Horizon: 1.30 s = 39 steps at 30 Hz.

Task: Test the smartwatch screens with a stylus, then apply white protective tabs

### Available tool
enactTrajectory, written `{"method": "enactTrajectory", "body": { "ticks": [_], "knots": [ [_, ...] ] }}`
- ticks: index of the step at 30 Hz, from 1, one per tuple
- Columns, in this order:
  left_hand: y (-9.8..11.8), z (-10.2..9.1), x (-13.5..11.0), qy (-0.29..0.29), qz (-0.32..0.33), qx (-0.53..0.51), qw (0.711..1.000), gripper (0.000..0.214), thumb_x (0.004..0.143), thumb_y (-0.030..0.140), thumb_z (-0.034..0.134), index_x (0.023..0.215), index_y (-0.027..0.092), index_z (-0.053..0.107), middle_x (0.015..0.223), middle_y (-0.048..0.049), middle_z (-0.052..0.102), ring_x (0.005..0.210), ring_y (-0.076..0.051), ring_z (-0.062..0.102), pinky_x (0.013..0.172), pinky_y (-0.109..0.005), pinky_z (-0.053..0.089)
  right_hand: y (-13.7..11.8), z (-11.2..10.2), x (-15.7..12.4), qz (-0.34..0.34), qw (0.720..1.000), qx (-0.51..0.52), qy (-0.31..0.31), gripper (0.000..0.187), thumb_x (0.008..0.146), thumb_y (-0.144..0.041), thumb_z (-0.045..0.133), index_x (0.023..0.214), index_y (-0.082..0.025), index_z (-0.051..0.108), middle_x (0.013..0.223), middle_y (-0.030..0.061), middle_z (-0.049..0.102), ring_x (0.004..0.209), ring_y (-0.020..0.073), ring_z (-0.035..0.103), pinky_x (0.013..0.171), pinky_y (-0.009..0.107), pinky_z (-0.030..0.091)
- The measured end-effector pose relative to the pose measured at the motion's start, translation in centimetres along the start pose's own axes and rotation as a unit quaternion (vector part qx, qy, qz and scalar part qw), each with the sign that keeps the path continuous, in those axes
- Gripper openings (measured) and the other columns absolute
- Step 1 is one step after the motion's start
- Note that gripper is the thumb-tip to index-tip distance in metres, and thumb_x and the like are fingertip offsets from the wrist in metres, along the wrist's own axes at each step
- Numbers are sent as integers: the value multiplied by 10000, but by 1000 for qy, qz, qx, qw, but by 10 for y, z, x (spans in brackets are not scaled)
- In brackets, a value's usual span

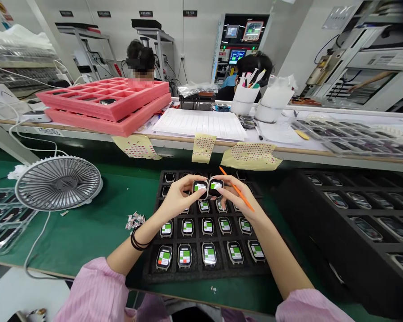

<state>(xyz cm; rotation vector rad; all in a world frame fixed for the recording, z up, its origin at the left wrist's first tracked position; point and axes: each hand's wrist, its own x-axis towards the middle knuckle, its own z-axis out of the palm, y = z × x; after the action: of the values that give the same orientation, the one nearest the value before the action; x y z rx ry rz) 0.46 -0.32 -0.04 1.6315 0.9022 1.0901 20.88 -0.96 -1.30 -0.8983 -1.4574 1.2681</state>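
Observation:
Over a black foam tray [201, 276] I hold two square smartwatch bodies side by side, their screens lit. My left hand [179, 194] pinches the left smartwatch [200, 187] by its edge, thumb on the screen. Between the fingers of my right hand [243, 201] is the right smartwatch [216, 186]. An orange stick-like tool [238, 190], perhaps a pen or stylus, also rests in that hand. Below them, several strapless smartwatches [208, 254] sit in the tray's compartments, most showing green and white screens; a few have a red patch.
A round fan [67, 182] stands left, near a heap of small scraps [135, 221]. Black foam trays with watches [366, 228] are stacked right. Pink foam trays [104, 96], a paper form [199, 123] and a pen cup [244, 99] occupy the shelf. Two people sit beyond it.

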Motion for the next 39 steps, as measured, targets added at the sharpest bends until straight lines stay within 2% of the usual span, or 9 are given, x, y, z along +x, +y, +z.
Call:
{"method": "enactTrajectory", "body": {
  "ticks": [2,5,8,13,17,26,33,36,39],
  "knots": [
    [-1,-1,0,-9,-6,-1,1000,351,836,367,658,1124,166,656,1036,-83,704,795,-155,644,558,-187,515,-2,1,-2,3,1000,-2,6,326,844,-367,670,1126,-208,626,1095,84,664,674,148,677,444,227,530],
    [-3,-2,0,-12,-24,-7,1000,385,852,396,636,1167,175,652,974,-74,686,690,-125,600,437,-153,453,-4,3,-3,5,1000,-4,17,287,855,-359,659,1100,-209,638,1072,68,672,594,111,653,450,224,518],
    [-4,-2,-1,-9,-37,-14,999,403,851,413,630,1179,179,652,937,-70,662,662,-121,572,369,-136,417,-4,4,-4,6,1000,-2,29,278,851,-359,666,1084,-209,643,1026,61,683,588,116,656,431,216,494],
    [1,-3,-1,-18,-37,-24,999,413,860,424,603,1178,166,655,881,-54,640,599,-92,542,379,-136,439,-2,2,-5,12,999,-15,33,281,839,-371,682,1060,-202,641,993,67,701,596,139,669,434,230,492],
    [7,-5,-2,-25,-41,-26,998,395,879,422,559,1166,171,659,986,-61,664,530,-49,512,403,-140,449,-3,0,-8,13,999,0,34,274,855,-376,663,1064,-199,650,962,62,698,586,143,664,425,234,482],
    [7,-5,-7,-51,-35,-46,997,407,863,380,602,1215,177,617,942,-55,654,616,-84,555,435,-147,468,-11,-3,-13,13,999,13,27,253,881,-358,626,1084,-209,655,936,54,690,604,144,649,451,250,504],
    [1,-5,-6,-59,-33,-25,997,467,836,347,653,1271,200,569,1115,-91,662,800,-151,614,452,-148,453,-11,1,-13,11,1000,7,25,263,861,-315,660,1103,-213,646,1017,59,686,557,104,615,447,237,504],
    [0,-5,-7,-58,-29,2,998,476,817,315,675,1268,202,576,1155,-99,654,902,-184,630,513,-163,467,-9,1,-12,7,1000,-8,14,312,845,-320,679,1136,-220,629,1093,84,671,619,128,643,441,236,507],
    [2,-5,-8,-56,-28,9,998,500,802,292,690,1279,199,571,1175,-102,650,945,-197,637,563,-181,482,-5,1,-12,-5,1000,-26,2,342,835,-332,692,1153,-228,622,1068,92,669,648,152,656,441,247,524]
  ]
}}
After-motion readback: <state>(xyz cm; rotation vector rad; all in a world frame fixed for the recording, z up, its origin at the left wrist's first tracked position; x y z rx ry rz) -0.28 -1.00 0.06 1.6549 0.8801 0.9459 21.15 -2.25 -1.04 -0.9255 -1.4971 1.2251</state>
